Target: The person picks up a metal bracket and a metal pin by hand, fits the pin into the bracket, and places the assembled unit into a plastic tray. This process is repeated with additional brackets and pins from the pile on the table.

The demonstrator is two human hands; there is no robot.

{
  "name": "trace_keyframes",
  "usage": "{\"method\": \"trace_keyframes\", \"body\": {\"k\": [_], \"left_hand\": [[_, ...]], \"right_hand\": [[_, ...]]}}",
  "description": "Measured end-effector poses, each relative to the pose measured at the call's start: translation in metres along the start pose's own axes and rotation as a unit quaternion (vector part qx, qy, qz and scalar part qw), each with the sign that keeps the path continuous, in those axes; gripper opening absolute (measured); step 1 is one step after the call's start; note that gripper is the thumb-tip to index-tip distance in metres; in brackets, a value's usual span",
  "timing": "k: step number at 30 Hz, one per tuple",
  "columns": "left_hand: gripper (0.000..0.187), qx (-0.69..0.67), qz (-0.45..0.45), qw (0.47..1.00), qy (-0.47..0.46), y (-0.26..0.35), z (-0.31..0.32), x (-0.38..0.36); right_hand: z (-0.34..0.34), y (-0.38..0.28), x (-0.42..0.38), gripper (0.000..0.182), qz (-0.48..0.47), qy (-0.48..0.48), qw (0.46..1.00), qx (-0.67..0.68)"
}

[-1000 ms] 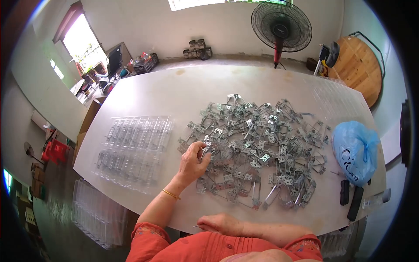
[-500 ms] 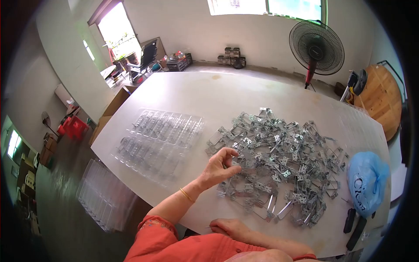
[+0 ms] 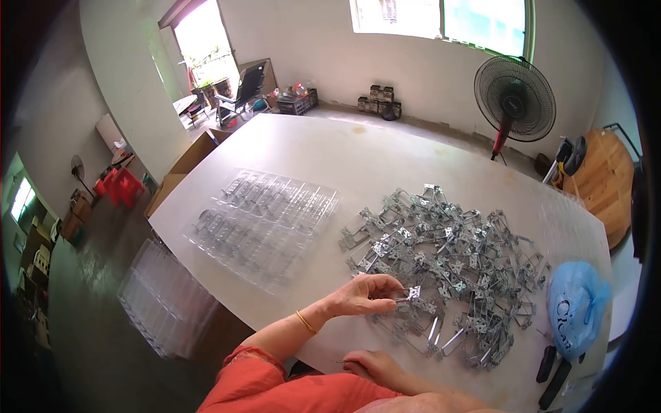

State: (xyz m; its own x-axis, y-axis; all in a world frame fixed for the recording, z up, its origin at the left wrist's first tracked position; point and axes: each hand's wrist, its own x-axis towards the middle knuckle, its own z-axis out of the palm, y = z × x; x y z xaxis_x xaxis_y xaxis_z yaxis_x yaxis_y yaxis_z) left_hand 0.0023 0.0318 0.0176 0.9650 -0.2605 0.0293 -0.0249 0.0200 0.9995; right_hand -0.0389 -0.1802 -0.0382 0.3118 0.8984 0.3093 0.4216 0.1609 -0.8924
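Note:
A large heap of metal brackets (image 3: pixel 475 255) lies tangled on the pale table (image 3: pixel 310 148). At the heap's near left side, my left hand (image 3: pixel 368 294) pinches one metal bracket (image 3: pixel 413 293) between thumb and fingers. Close to the table's front edge, my right hand (image 3: pixel 368 365) is closed around a thin metal piece (image 3: pixel 344 361), with only its tip showing. Clear plastic trays (image 3: pixel 265 220) with rows of compartments rest on the table to the left, some metal parts in them.
A blue plastic bag (image 3: pixel 577 306) and black-handled tools (image 3: pixel 554 378) lie at the right edge. More clear trays (image 3: pixel 165 296) are stacked below the table's left side. Beyond the table stand a fan (image 3: pixel 514 103), a chair (image 3: pixel 248 89) and a round wooden board (image 3: pixel 602 182).
My left hand has moved down toward me, and a bracket now shows in its fingers. The camera view has shifted slightly. My right hand stays near the front edge.

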Motion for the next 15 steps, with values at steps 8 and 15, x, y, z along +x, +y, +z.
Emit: {"method": "trace_keyframes", "body": {"k": [8,15], "left_hand": [[0.04,-0.016,0.013,0.999,-0.026,-0.007,-0.015,-0.009],[0.038,0.054,0.031,0.997,-0.05,0.005,-0.011,-0.014]], "right_hand": [[-0.066,-0.067,0.017,0.02,-0.102,0.289,0.933,-0.188],[-0.088,-0.056,0.03,0.011,0.02,0.354,0.902,-0.248]]}}
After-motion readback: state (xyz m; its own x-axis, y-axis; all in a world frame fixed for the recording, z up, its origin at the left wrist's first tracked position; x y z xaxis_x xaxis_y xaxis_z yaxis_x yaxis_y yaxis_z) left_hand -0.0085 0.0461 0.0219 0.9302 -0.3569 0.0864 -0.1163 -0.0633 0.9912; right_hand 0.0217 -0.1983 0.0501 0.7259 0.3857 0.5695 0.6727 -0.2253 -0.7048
